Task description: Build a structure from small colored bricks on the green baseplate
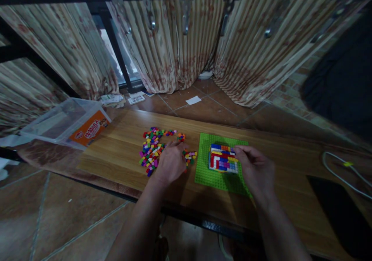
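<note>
My left hand (171, 161) reaches into a spread of small multicoloured toy bricks (151, 152) on the wooden table. Its fingers are bent down together among the bricks, and the back of the hand hides what is between the fingertips. To the right lies a green studded baseplate (203, 170). On it stands a low, blocky toy brick structure (222, 159) with blue, red, white, yellow and orange rows on top. My right hand (257, 171) is curled at the structure's right side, thumb and forefinger closed on its upper right edge.
A clear plastic bin (58, 123) with an orange label is at the table's left end. On the right are a black flat object (338, 210) and a white cable (334, 179). Papers (193, 100) lie on the tiled floor beyond, before striped curtains (174, 47).
</note>
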The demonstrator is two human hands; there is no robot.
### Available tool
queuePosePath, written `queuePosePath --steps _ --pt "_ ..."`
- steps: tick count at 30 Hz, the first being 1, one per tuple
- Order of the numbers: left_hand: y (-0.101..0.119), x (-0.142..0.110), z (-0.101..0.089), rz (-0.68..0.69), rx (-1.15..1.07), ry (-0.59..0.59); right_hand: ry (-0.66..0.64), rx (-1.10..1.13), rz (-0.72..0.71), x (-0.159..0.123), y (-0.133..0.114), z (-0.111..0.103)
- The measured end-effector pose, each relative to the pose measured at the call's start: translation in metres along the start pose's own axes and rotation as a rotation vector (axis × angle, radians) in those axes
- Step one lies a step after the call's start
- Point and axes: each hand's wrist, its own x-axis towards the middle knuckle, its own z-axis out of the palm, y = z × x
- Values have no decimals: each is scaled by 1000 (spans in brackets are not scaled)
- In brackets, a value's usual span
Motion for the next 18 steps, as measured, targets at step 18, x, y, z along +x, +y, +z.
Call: queuePosePath --steps 18 --pt "23 14 18 104 140 -25 101 100 -12 8 2 -12"
